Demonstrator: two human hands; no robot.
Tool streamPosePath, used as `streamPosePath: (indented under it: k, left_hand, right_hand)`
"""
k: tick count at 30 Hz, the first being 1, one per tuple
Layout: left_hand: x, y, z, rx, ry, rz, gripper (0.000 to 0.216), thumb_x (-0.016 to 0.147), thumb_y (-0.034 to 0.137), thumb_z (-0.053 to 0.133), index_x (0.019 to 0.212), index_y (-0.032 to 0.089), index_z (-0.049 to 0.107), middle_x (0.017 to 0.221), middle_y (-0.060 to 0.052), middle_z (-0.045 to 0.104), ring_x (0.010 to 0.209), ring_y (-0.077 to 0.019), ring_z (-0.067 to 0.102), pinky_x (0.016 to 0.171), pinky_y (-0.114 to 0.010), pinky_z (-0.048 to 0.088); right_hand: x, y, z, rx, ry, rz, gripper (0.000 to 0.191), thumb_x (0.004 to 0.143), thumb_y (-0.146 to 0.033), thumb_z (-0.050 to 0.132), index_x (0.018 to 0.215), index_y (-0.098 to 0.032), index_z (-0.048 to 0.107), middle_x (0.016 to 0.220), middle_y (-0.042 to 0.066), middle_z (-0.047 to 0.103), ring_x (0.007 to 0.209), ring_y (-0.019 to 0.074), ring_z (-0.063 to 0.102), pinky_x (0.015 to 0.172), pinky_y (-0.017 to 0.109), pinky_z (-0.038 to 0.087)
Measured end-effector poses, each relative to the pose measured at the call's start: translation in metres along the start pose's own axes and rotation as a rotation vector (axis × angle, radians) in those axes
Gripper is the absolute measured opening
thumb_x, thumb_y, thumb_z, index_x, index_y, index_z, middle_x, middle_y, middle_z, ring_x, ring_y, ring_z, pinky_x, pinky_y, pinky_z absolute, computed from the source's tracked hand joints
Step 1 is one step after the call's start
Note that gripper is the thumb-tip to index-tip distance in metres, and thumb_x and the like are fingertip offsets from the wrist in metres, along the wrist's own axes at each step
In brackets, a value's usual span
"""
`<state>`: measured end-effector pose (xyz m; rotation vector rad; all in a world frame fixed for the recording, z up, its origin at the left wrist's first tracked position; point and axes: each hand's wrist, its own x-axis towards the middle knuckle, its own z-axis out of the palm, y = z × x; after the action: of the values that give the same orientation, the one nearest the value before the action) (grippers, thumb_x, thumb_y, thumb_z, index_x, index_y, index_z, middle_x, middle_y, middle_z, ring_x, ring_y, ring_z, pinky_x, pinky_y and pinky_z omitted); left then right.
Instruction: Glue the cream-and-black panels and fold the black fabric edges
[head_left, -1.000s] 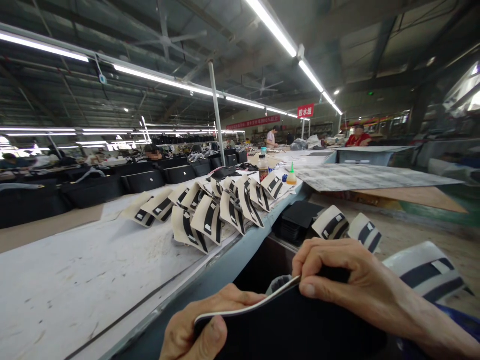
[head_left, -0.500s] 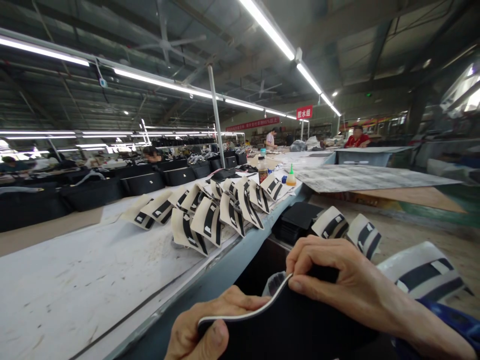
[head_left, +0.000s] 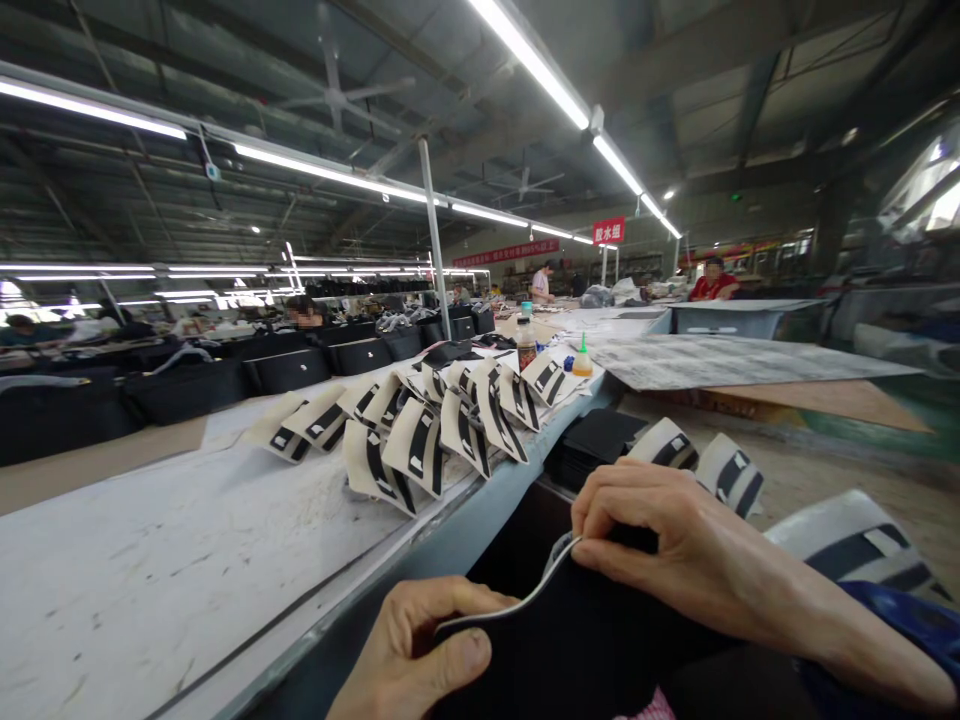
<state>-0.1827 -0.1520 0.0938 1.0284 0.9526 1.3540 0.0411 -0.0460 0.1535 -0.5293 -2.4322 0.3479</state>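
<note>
A black sheet with a thin white edge (head_left: 555,630) hangs between my two hands, its upper edge bent in a wave. My left hand (head_left: 420,640) grips the left part of that edge, thumb on the black face and fingers behind. My right hand (head_left: 652,530) pinches the edge farther right, between thumb and curled fingertips. The sheet's lower part runs out of the frame. Beyond my hands, curved cream pieces with black strips (head_left: 416,445) lie in overlapping rows on the white worktable (head_left: 150,590).
More striped pieces (head_left: 862,540) stand at the right, near a stack of black sheets (head_left: 600,440). A dark-capped jar (head_left: 526,345) and a green-tipped glue bottle (head_left: 582,358) stand farther back. Black curved panels (head_left: 285,370) line the left. A person in red (head_left: 712,288) is in the background.
My left hand has shifted right along the edge, closer to my right hand. The right hand has risen slightly, and a bit of pink cloth now shows at the bottom.
</note>
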Motion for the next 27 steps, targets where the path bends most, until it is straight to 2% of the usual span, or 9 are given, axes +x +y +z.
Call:
streamPosePath:
  k: [5, 10, 15, 18, 20, 22, 24, 27]
  left_hand:
    - [0.007, 0.004, 0.006, 0.236, -0.11, -0.081, 0.024, 0.077, 0.033, 0.076, 0.092, 0.015, 0.082, 0.076, -0.005, 0.074, 0.076, -0.019, 0.064, 0.071, -0.025, 0.044]
    - [0.014, 0.003, 0.005, 0.498, -0.056, -0.055, 0.014, 0.073, 0.024, 0.069, 0.07, 0.012, 0.077, 0.061, 0.001, 0.059, 0.061, -0.0129, 0.047, 0.06, -0.025, 0.032]
    - [0.026, 0.007, 0.016, 0.603, -0.127, -0.076, 0.019, 0.076, 0.027, 0.063, 0.063, 0.013, 0.065, 0.057, 0.005, 0.043, 0.057, -0.0107, 0.034, 0.053, -0.026, 0.024]
    - [0.033, 0.002, 0.025, 0.732, -0.172, 0.003, 0.022, 0.082, 0.024, 0.056, 0.063, 0.015, 0.059, 0.059, 0.006, 0.035, 0.058, -0.0106, 0.03, 0.053, -0.026, 0.022]
    - [0.037, -0.006, 0.028, 0.821, -0.134, 0.08, 0.026, 0.086, 0.024, 0.053, 0.063, 0.015, 0.058, 0.059, 0.006, 0.032, 0.057, -0.0104, 0.029, 0.052, -0.026, 0.021]
    - [0.042, -0.017, 0.029, 0.875, -0.065, 0.125, 0.029, 0.089, 0.025, 0.05, 0.064, 0.015, 0.06, 0.059, 0.006, 0.036, 0.056, -0.0102, 0.031, 0.051, -0.026, 0.022]
    - [0.049, -0.03, 0.028, 0.902, -0.001, 0.147, 0.03, 0.091, 0.024, 0.048, 0.067, 0.014, 0.064, 0.059, 0.004, 0.047, 0.055, -0.0109, 0.039, 0.053, -0.025, 0.026]
    - [0.06, -0.047, 0.028, 0.957, 0.083, 0.168, 0.03, 0.09, 0.018, 0.047, 0.071, 0.013, 0.069, 0.062, -0.002, 0.063, 0.056, -0.0147, 0.053, 0.055, -0.026, 0.03]
  right_hand:
    - [0.002, -0.002, 0.002, -0.115, -0.068, -0.039, 0.022, 0.089, -0.016, 0.066, 0.069, -0.019, 0.058, 0.077, -0.003, 0.068, 0.072, 0.0126, 0.061, 0.068, 0.026, 0.041]
    - [0.001, -0.007, 0.003, -0.13, -0.121, -0.079, 0.022, 0.089, -0.015, 0.067, 0.07, -0.018, 0.055, 0.077, -0.005, 0.066, 0.071, 0.0113, 0.059, 0.071, 0.027, 0.039]
    - [0.001, -0.011, 0.005, -0.171, -0.171, -0.108, 0.019, 0.091, -0.014, 0.063, 0.074, -0.018, 0.057, 0.076, -0.004, 0.063, 0.071, 0.0119, 0.056, 0.071, 0.029, 0.037]
    - [0.002, -0.01, 0.011, -0.18, -0.186, -0.158, 0.021, 0.09, -0.011, 0.062, 0.071, -0.018, 0.056, 0.073, -0.005, 0.062, 0.067, 0.0113, 0.053, 0.069, 0.029, 0.036]
    - [0.002, -0.006, 0.018, -0.221, -0.143, -0.187, 0.019, 0.089, -0.012, 0.066, 0.072, -0.018, 0.059, 0.079, -0.003, 0.064, 0.072, 0.0128, 0.055, 0.072, 0.03, 0.037]
    - [0.002, 0.002, 0.029, -0.359, -0.063, -0.189, 0.017, 0.084, -0.016, 0.074, 0.072, -0.019, 0.063, 0.085, -0.001, 0.066, 0.079, 0.0164, 0.057, 0.074, 0.033, 0.037]
    - [0.001, 0.011, 0.041, -0.518, -0.007, -0.165, 0.019, 0.075, -0.017, 0.083, 0.069, -0.02, 0.065, 0.083, 0.0, 0.065, 0.078, 0.0189, 0.056, 0.071, 0.034, 0.037]
    - [0.002, 0.025, 0.058, -0.607, -0.013, -0.128, 0.021, 0.071, -0.018, 0.086, 0.067, -0.02, 0.065, 0.075, 0.0, 0.064, 0.072, 0.019, 0.056, 0.064, 0.034, 0.036]
